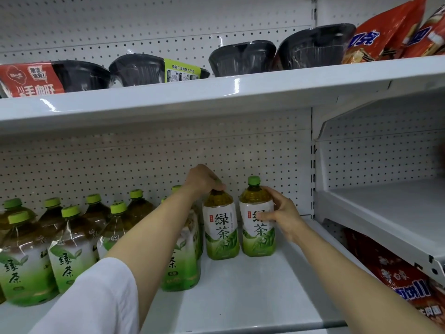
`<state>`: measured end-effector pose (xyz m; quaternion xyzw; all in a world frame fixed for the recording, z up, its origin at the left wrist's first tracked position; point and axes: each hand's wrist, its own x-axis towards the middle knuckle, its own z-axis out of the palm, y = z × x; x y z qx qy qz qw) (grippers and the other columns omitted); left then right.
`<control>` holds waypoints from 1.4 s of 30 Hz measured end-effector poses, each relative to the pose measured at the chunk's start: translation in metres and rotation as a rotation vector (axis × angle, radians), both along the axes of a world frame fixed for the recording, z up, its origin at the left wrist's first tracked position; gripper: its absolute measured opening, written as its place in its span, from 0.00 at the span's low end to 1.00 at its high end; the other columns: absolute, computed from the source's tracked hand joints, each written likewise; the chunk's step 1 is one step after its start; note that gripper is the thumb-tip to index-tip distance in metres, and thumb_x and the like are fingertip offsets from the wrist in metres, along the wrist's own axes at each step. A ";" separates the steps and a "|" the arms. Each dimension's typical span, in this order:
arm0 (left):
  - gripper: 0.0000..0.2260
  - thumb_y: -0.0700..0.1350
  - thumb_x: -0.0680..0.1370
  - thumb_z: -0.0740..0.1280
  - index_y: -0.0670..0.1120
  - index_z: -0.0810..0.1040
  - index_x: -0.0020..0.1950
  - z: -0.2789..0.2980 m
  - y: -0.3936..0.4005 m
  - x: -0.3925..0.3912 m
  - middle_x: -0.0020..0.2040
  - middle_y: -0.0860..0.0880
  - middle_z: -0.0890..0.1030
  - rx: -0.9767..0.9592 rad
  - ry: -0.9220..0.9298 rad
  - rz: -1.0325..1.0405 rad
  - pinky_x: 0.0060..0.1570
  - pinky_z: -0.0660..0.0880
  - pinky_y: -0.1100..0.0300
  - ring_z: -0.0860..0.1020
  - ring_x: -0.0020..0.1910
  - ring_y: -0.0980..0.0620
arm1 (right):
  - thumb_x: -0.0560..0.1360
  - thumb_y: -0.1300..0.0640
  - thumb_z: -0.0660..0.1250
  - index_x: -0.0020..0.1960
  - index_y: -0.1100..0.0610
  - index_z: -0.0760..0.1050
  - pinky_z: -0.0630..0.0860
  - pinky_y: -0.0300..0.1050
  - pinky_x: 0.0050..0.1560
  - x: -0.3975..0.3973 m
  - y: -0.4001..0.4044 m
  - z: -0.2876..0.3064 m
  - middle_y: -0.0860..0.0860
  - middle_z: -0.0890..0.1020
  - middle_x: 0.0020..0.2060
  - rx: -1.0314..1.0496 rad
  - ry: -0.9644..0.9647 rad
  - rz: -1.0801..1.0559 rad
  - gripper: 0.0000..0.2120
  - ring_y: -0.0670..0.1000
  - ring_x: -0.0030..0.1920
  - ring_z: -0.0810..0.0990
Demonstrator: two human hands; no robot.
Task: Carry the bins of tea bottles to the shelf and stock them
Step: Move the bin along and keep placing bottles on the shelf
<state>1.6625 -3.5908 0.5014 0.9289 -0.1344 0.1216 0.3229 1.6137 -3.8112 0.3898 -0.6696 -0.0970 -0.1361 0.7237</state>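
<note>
Green-capped tea bottles are standing on the white metal shelf [252,297], and a person is reaching in with both hands toward the back right corner. The left hand [203,179] is curling down over the cap of one upright bottle [221,230], gripping it from above so that the cap is hidden under the fingers. The right hand [281,213] is wrapping round the label of a second upright bottle [255,237], thumb lying across the front and fingers going round the far side; its green cap is showing clear above the hand. These two bottles are standing just beside each other, close to the pegboard back panel [144,153]. A crowd of other tea bottles [69,251] is filling the left part of the same shelf, partly hidden by the left forearm and its white sleeve [96,300]. On the shelf above, black plastic meal bowls [243,56] are sitting in a row, with red snack bags [390,32] leaning at the right end. More red packets [404,280] are showing lower down in the neighbouring bay.
</note>
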 end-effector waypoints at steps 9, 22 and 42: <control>0.23 0.50 0.71 0.77 0.41 0.80 0.62 -0.001 0.000 -0.003 0.59 0.44 0.82 0.036 -0.006 0.035 0.53 0.76 0.61 0.80 0.55 0.48 | 0.63 0.72 0.77 0.69 0.46 0.71 0.78 0.56 0.59 0.003 -0.005 -0.003 0.51 0.81 0.60 -0.102 -0.005 0.018 0.40 0.54 0.61 0.79; 0.27 0.59 0.76 0.68 0.49 0.72 0.71 -0.005 0.005 -0.021 0.70 0.48 0.74 0.235 -0.153 0.040 0.62 0.72 0.56 0.74 0.65 0.47 | 0.66 0.63 0.79 0.77 0.49 0.59 0.72 0.47 0.65 -0.017 0.005 0.002 0.48 0.72 0.68 -0.296 0.001 -0.183 0.46 0.48 0.66 0.71; 0.33 0.56 0.75 0.68 0.47 0.62 0.76 -0.019 0.059 -0.127 0.74 0.45 0.67 0.480 -0.486 0.101 0.69 0.66 0.49 0.66 0.71 0.43 | 0.74 0.52 0.70 0.74 0.55 0.65 0.71 0.50 0.64 -0.088 0.043 0.058 0.54 0.71 0.68 -0.863 -0.258 -0.486 0.31 0.54 0.67 0.70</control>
